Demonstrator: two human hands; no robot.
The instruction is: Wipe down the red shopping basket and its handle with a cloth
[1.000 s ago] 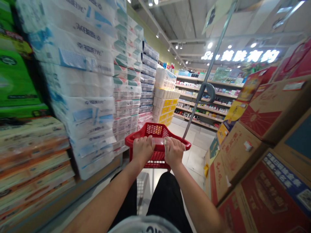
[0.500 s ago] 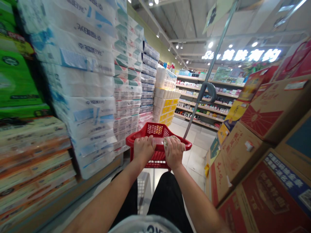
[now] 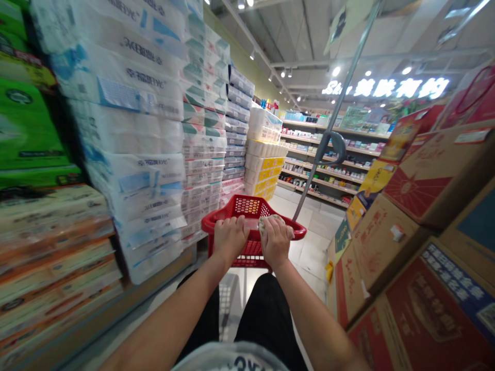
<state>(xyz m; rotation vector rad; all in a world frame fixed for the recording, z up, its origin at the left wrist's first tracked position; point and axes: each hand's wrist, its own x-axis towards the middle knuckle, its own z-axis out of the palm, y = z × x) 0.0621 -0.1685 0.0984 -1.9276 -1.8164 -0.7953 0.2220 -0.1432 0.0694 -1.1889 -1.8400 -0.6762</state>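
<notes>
A red plastic shopping basket cart with a meshed body stands in front of my knees. My left hand is closed over the left part of its handle. Close beside it, my right hand wraps the right part of the same handle. A pale, crumpled, patterned piece, perhaps cloth or a wrapper, shows between the right fingers and the handle. Fingertips of both hands are hidden under the bar.
Tall stacks of toilet paper packs and tissue packs line the left. Cardboard boxes are piled on the right. Beyond the cart rises a slanted metal pole with a grey hook. Stocked shelves stand at the back.
My right hand has shifted very slightly left on the handle, and a little more of the pale crumpled piece shows. Otherwise the scene is nearly the same.
</notes>
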